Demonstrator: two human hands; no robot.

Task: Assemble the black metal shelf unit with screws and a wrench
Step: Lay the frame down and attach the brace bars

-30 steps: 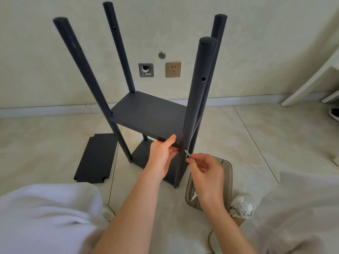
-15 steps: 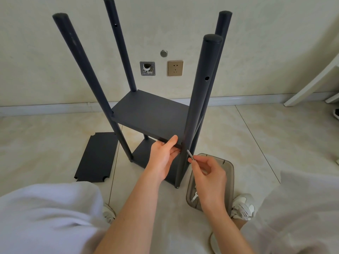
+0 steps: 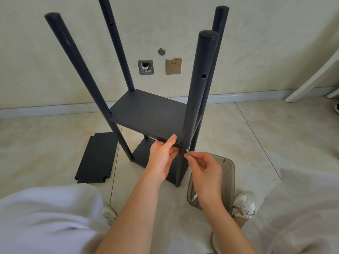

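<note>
The black metal shelf unit (image 3: 148,114) stands on the floor with several round posts rising above two fitted shelves. My left hand (image 3: 162,158) grips the front edge of the upper shelf, thumb on top, beside the near right post (image 3: 197,99). My right hand (image 3: 205,169) pinches a small silver wrench (image 3: 187,151), whose tip meets that post at the shelf joint. The screw itself is hidden.
A loose black shelf panel (image 3: 97,158) lies flat on the tiles to the left. A grey plastic tray (image 3: 227,173) with small metal parts sits under my right hand. My white-trousered knees and shoes frame the bottom. A white furniture leg (image 3: 311,77) leans at the right wall.
The view has shifted slightly and the posts appear more upright. My right hand has turned a little at the joint; the left hand keeps its hold on the shelf edge.
</note>
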